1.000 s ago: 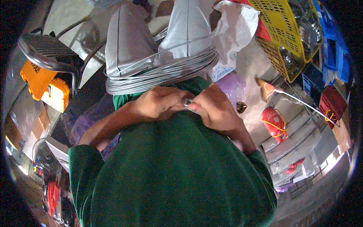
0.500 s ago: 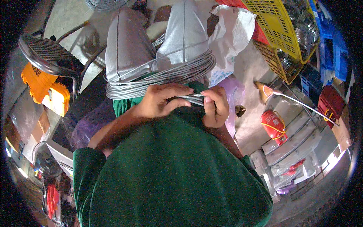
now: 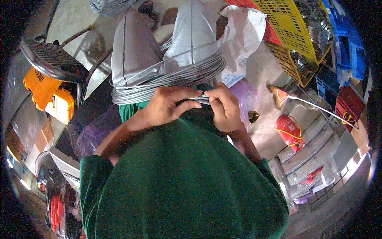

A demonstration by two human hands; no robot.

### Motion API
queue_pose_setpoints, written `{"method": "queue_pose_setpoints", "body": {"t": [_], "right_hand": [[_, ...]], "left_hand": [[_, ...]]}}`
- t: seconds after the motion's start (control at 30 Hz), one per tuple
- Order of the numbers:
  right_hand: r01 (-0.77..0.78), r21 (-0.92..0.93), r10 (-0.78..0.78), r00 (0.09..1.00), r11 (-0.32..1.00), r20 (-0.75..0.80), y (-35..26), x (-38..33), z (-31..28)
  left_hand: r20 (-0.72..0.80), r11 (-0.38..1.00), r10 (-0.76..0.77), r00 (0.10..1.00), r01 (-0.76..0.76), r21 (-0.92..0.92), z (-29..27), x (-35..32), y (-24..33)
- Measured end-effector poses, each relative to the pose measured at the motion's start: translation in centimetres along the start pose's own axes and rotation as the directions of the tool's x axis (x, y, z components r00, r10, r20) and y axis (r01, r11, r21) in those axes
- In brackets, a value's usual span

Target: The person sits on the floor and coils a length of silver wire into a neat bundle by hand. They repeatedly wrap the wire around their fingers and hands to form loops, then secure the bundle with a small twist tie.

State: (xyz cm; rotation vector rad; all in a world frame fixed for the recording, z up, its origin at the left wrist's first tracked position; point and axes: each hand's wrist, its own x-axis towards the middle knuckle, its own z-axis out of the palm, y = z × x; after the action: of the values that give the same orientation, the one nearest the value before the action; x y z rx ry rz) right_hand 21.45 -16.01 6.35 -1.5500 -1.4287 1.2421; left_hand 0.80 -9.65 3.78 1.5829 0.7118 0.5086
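A coil of thin grey wire cable (image 3: 133,93) lies across my lap, over grey trousers. At its near side my left hand (image 3: 164,104) is closed on several strands, thumb and forefinger pinching them. Close beside it, my right hand (image 3: 226,110) grips the same bundle, its thumb and fingertips at the strands just right of the left fingertips. Between the two hands only a short stretch of cable shows. The exact strand ends, if any, are hidden by the fingers.
At left stand a metal-framed chair (image 3: 51,59) and an orange case (image 3: 59,105). Another wire coil (image 3: 109,6) lies on the floor ahead. To the right are yellow crates (image 3: 284,24), a white sack (image 3: 246,32), a broom (image 3: 278,95) and a red cylinder (image 3: 289,132).
My right hand has shifted left along the strands, and its fingertips are now closer to those of the left hand. The left hand keeps its pinch almost in place.
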Motion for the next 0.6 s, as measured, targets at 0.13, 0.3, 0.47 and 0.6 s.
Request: {"method": "queue_pose_setpoints", "body": {"t": [0.13,0.3,0.47,0.6], "right_hand": [[-0.032,0.021,0.035,0.993,0.999,-0.111,0.5,-0.3,0.3],[-0.023,-0.095,-0.001,0.969,0.995,-0.246,1.0,-1.2,1.7],[0.047,0.605,0.192,0.926,0.795,-0.325,0.5,-1.2,3.6],[-0.147,0.515,0.343,0.887,0.845,-0.310,-0.4,-1.0,2.9]], "left_hand": [[-0.049,0.994,-0.088,0.995,0.085,-0.061,0.1,0.2,0.7],[-0.031,0.898,-0.372,0.928,0.351,-0.264,0.8,0.0,1.4],[-0.135,0.921,-0.342,0.930,0.303,-0.244,0.5,-0.5,1.6],[-0.163,0.897,-0.403,0.901,0.352,-0.267,0.2,-0.9,1.7]]}}
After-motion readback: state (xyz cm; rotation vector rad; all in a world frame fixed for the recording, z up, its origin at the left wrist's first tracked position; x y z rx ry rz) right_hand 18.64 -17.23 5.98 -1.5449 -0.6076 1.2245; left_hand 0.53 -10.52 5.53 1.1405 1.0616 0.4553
